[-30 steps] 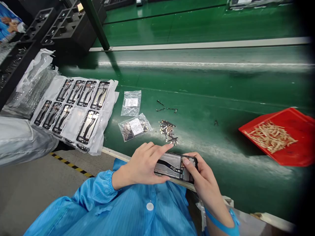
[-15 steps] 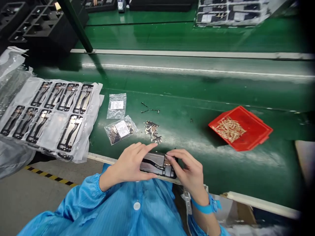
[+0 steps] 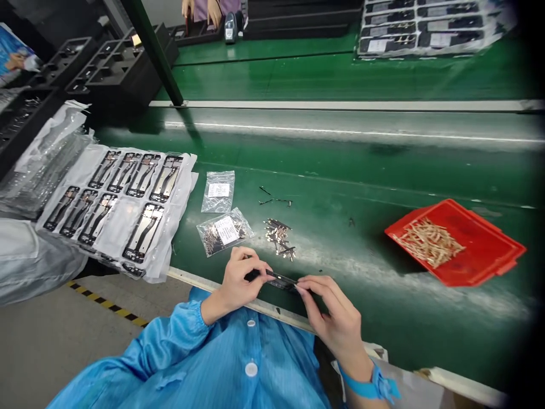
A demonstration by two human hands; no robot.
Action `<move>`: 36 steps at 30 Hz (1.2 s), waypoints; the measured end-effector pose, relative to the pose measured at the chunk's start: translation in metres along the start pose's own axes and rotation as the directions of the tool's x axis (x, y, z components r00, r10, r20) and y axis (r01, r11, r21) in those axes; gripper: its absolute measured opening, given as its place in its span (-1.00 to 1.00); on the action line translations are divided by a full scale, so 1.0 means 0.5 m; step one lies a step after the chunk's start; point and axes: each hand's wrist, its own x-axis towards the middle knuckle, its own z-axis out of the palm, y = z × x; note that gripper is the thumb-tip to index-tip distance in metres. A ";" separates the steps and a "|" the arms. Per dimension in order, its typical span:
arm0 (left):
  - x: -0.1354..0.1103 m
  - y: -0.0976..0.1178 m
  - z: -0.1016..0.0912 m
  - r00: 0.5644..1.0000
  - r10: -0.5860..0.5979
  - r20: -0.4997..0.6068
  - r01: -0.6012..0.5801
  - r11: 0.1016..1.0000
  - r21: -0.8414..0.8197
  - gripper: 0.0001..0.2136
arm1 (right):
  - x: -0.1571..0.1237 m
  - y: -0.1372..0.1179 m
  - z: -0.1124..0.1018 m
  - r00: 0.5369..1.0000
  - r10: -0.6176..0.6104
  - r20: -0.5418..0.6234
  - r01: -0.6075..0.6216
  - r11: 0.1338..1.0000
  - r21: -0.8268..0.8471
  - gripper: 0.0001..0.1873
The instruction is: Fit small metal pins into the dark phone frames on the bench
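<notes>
- Left hand [image 3: 242, 282]: closed on one end of a dark frame [image 3: 279, 280], thumb and fingers around it.
- Right hand [image 3: 336, 320]: fingertips [image 3: 301, 288] pinching the other end; both hands clamped on the frame, just apart from each other.
- Frame: edge-on between the hands, over the bench rim [image 3: 191, 282].
- Step, as judged: close two-handed work along the frame's edge. Next move calls for a steady grip and a level edge.
- Just beyond the hands: small metal parts [image 3: 279, 236] in a loose pile; two zip bags [image 3: 217, 192] beside it.
- Left: frame sheet [image 3: 119, 210] on plastic, on the green bench [image 3: 383, 170].
- Right: red tray [image 3: 481, 244] holding brass parts [image 3: 430, 242].
- Far: co-worker's hands [image 3: 198, 8]; packed frame sheets [image 3: 426, 28].
- Floor, near left: yellow-black tape [image 3: 106, 304].
</notes>
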 end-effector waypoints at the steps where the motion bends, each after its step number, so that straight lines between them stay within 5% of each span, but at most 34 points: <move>1: -0.004 -0.003 0.002 0.999 0.036 -0.015 -0.036 0.999 0.005 -0.77 | 0.000 -0.003 0.000 1.000 0.012 -0.001 -0.012 1.000 0.002 -0.75; 6: -0.017 -0.012 0.007 0.980 0.185 -0.073 -0.182 0.982 0.051 -0.59 | -0.001 -0.009 0.002 0.987 0.157 -0.010 -0.154 0.977 0.146 -0.85; 9: -0.025 -0.015 0.008 0.984 0.169 -0.051 -0.164 0.983 0.083 -0.57 | -0.003 -0.010 0.007 0.974 0.226 -0.005 -0.219 0.950 0.222 -0.89; 16: -0.049 -0.018 0.005 0.988 -0.009 0.152 -0.022 0.979 0.201 -0.55 | -0.009 -0.004 0.030 0.995 -0.103 0.010 0.103 0.994 -0.047 -0.57; 19: -0.047 -0.015 0.002 0.988 0.003 0.155 -0.033 0.980 0.197 -0.55 | -0.011 0.005 0.036 0.985 -0.167 0.047 0.170 0.981 -0.090 -0.48; 25: -0.040 0.007 -0.003 0.990 0.142 0.016 -0.143 0.982 0.121 -0.63 | -0.010 -0.003 0.032 0.981 -0.190 0.048 0.195 0.973 -0.122 -0.53; 36: -0.048 -0.021 -0.022 0.956 0.291 0.020 -0.292 0.951 0.099 -0.82 | 0.005 0.021 -0.005 0.979 -0.135 0.154 0.161 0.971 -0.176 -0.81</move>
